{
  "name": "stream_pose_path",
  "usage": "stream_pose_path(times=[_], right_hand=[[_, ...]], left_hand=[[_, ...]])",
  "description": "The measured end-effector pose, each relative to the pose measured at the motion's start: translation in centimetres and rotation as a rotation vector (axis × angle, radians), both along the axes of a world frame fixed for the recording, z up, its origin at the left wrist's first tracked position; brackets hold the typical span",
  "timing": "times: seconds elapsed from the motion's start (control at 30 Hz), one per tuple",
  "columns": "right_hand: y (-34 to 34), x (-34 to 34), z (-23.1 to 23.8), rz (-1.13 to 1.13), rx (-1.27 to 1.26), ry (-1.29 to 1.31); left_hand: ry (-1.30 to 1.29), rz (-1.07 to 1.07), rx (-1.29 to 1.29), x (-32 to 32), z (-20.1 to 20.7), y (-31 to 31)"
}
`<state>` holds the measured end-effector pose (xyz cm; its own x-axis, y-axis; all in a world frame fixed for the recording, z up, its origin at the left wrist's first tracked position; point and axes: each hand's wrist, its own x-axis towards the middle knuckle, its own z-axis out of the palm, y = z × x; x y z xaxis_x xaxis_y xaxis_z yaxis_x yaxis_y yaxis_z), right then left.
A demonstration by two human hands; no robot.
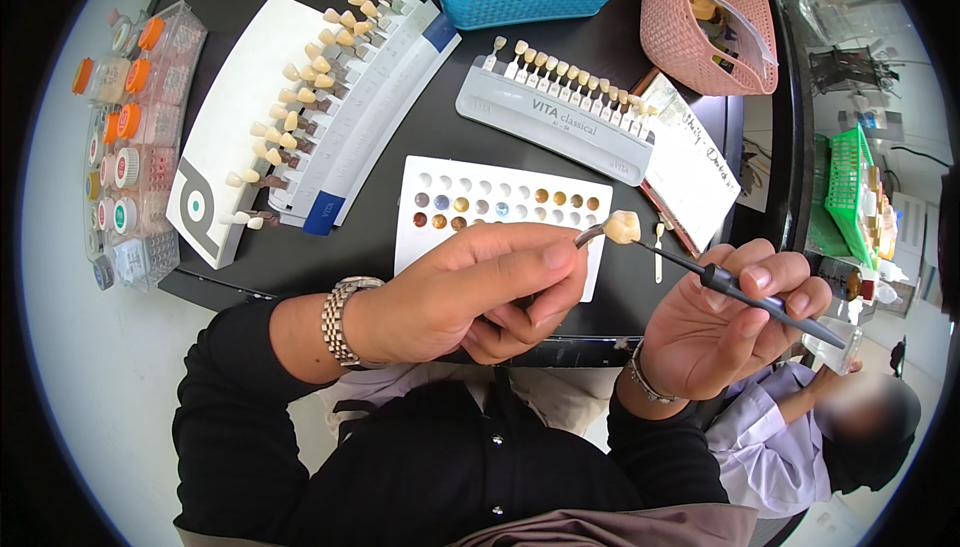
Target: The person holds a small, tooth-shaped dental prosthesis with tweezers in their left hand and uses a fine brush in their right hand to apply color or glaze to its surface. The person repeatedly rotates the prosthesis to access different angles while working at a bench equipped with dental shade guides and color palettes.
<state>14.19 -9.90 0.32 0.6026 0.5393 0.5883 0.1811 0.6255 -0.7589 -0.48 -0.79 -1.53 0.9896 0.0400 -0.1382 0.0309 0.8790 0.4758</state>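
My left hand pinches the thin metal stem of a tooth-shaped crown, cream-coloured and held up over the table. Most of the stem is hidden in my fingers. In my right hand is a fine brush with a dark handle, slanting up toward the crown. Its tip sits at the crown's lower right edge; whether it touches, I cannot tell. Below and beyond my left hand lies a white palette with rows of round wells, some filled with brown, yellow and blue colours. A loose shade tab rests nearby.
Two tooth shade guides, one long and one shorter, stand beyond the palette. A blue basket, a pink basket and a notepad lie farther back. Orange-capped jars line the left. A person sits at lower right.
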Motion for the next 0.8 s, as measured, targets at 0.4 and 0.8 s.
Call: stream_pose_path(times=[0.4, 0.8], right_hand=[[-0.1, 0.1, 0.0, 0.025, -0.011, 0.001], [0.2, 0.9, -0.8, 0.137, -0.540, -0.066]], left_hand=[[0.025, -0.005, -0.004, 0.0, 0.2, 0.0], [-0.067, 0.318, 0.025, 0.3, 0.1, 0.5]])
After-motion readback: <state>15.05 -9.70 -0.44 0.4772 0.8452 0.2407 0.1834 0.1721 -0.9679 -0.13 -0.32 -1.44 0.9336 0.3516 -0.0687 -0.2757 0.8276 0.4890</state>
